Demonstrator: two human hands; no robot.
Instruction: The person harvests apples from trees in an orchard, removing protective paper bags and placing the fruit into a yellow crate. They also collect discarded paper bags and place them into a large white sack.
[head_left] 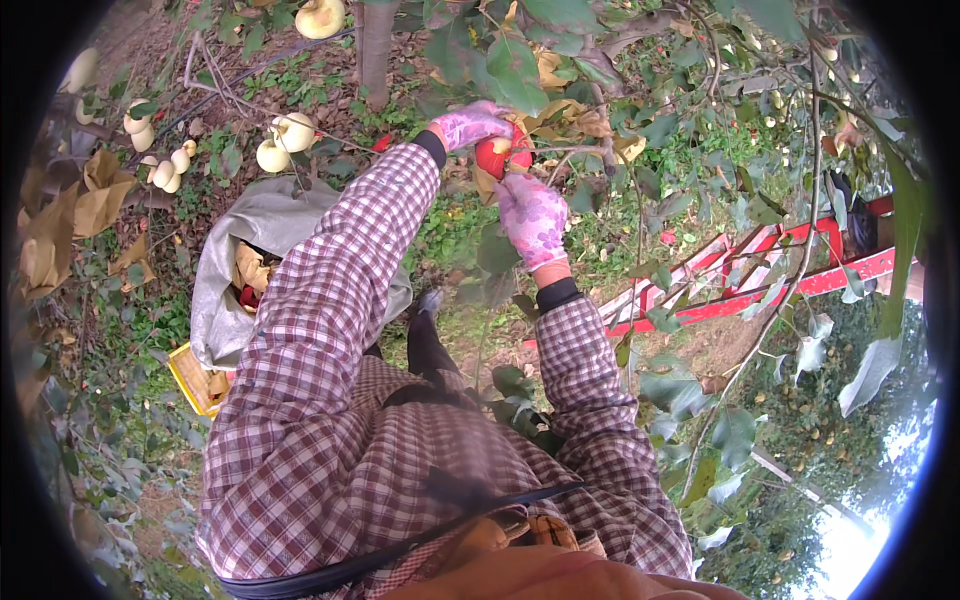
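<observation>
In front of me a red paper fruit bag [492, 156] with tan outer paper hangs by a branch; whatever it wraps is hidden. My left hand [472, 126], in a pink patterned glove, is closed on its upper side. From below, my right hand [533, 218], gloved alike, has its fingers closed at the bag's lower right edge; the fingertips are partly hidden. Green leaves [515, 75] and dry tan bag paper [575, 118] hang just beyond both hands.
Pale apples [292, 132] hang at the left, near a tree trunk [376, 55]. A grey sack [225, 300] holding tan and red paper stands beside a yellow crate [192, 378]. At the right lies a red ladder [740, 285]. Thin leafy branches [760, 350] cross the right side.
</observation>
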